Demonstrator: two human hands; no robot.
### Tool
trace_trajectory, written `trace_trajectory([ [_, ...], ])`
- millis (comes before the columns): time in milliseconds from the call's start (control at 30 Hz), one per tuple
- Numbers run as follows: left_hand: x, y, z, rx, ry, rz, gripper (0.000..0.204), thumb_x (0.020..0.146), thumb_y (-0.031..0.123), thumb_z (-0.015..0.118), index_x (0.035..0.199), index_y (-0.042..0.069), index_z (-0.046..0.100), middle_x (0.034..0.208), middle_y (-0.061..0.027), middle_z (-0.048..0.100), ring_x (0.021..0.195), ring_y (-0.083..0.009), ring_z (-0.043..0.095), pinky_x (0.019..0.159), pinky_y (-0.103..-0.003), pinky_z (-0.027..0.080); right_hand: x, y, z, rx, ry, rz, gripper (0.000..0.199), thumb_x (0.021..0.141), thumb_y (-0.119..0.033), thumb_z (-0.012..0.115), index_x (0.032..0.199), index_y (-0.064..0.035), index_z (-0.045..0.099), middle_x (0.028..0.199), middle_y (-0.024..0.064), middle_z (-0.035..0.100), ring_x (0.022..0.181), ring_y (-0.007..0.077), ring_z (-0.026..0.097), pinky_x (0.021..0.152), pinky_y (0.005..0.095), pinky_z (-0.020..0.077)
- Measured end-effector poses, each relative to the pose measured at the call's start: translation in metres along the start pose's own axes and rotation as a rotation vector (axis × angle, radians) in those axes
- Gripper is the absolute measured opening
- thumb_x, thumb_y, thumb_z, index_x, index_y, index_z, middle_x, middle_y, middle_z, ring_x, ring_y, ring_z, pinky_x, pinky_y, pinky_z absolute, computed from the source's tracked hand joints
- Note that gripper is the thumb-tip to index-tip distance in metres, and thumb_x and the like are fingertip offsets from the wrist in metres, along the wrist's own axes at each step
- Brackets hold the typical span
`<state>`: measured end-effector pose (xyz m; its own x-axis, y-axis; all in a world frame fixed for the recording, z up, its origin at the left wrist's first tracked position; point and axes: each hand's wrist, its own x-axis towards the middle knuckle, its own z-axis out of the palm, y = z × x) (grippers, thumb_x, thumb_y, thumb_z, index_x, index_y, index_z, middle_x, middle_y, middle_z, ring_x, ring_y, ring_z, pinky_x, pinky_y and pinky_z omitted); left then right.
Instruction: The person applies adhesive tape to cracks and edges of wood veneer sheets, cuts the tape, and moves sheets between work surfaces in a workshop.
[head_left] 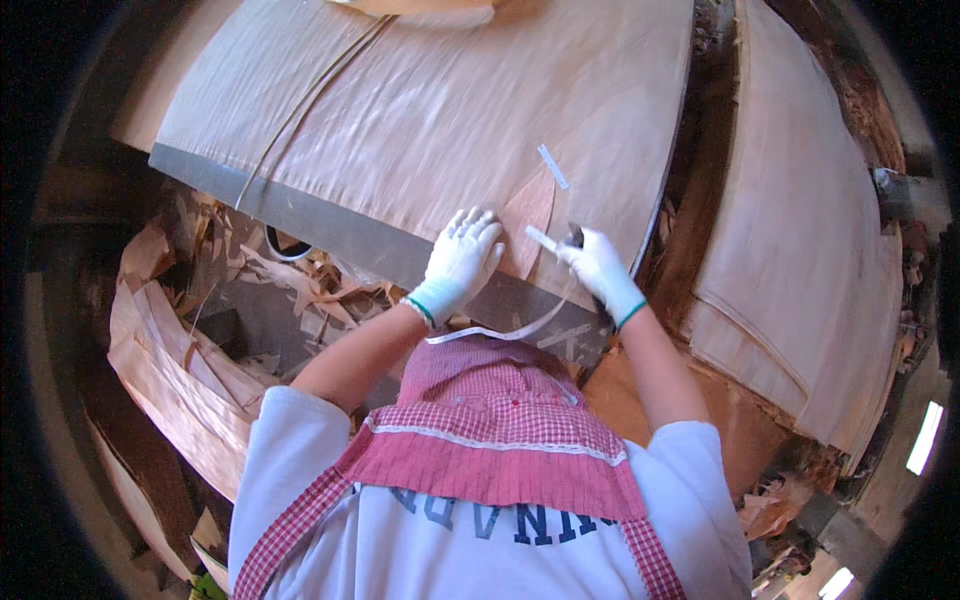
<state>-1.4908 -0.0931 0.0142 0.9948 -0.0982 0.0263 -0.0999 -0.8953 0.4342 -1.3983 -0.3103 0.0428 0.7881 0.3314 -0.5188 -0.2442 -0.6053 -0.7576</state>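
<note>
My left hand (460, 262), in a white glove with a green cuff, lies flat on the pale wood veneer sheet (400, 130), fingers stretched out. Beside it is a pointed, redder veneer patch (530, 218). To its right, my gloved right hand (600, 270) is closed on a white tape strip (541, 238), whose end sticks out toward the patch. A small dark thing (575, 236) shows at these fingers; I cannot make out its kind. A short piece of white tape (552, 166) lies across the patch's far tip. More white tape (500, 333) trails loosely near my apron.
A dark metal edge (330, 218) borders the veneer's near side. Veneer scraps (310, 285) are heaped below it at left. A cord (300, 115) crosses the sheet. Beyond a dark gap, another veneer stack (800, 230) stands at right. Bent veneer pieces (180, 370) lie at lower left.
</note>
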Motion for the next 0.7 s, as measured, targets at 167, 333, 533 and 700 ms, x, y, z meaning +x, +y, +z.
trace_trajectory([
  [167, -0.017, 0.032, 0.025, -0.031, -0.015, 0.369, 0.059, 0.089, 0.033, 0.057, 0.135, -0.001, 0.043, 0.14, -0.0202, 0.045, 0.134, -0.0315, 0.04, 0.114, -0.043, 0.026, -0.02, 0.041, 0.032, 0.096, 0.02, 0.016, 0.024, 0.088, -0.021, 0.067, 0.086, 0.0017, 0.059, 0.069, 0.0086, 0.063, 0.061, 0.0169, 0.061, 0.056, 0.0331, 0.0473],
  [333, -0.005, 0.044, 0.021, -0.128, -0.052, 0.231, 0.042, 0.09, 0.021, 0.056, 0.127, 0.001, 0.052, 0.129, -0.018, 0.055, 0.124, -0.0313, 0.05, 0.107, -0.042, 0.035, -0.02, 0.017, -0.036, -0.575, 0.238, -0.201, 0.037, 0.087, -0.034, 0.068, 0.087, 0.0024, 0.06, 0.068, 0.0131, 0.061, 0.062, 0.0223, 0.06, 0.06, 0.0358, 0.0474],
  [533, -0.051, -0.029, -0.045, -0.727, 0.363, -0.397, 0.034, 0.094, 0.013, 0.052, 0.126, 0.001, 0.055, 0.12, -0.0207, 0.062, 0.113, -0.0289, 0.06, 0.094, -0.035, 0.046, -0.082, -0.007, -0.025, 0.119, 0.057, 0.121, 0.04, 0.089, -0.041, 0.067, 0.097, -0.0034, 0.058, 0.074, 0.0022, 0.06, 0.061, 0.0101, 0.053, 0.057, 0.0259, 0.0446],
  [700, -0.17, -0.077, -0.099, -0.534, 0.306, -0.653, 0.03, 0.094, 0.017, 0.053, 0.118, -0.002, 0.059, 0.107, -0.0196, 0.066, 0.102, -0.029, 0.065, 0.086, -0.036, 0.05, -0.095, -0.017, 0.07, 0.25, -0.323, 0.145, 0.022, 0.092, -0.023, 0.065, 0.099, -0.0034, 0.058, 0.076, 0.0054, 0.063, 0.057, 0.0084, 0.055, 0.051, 0.0235, 0.0451],
])
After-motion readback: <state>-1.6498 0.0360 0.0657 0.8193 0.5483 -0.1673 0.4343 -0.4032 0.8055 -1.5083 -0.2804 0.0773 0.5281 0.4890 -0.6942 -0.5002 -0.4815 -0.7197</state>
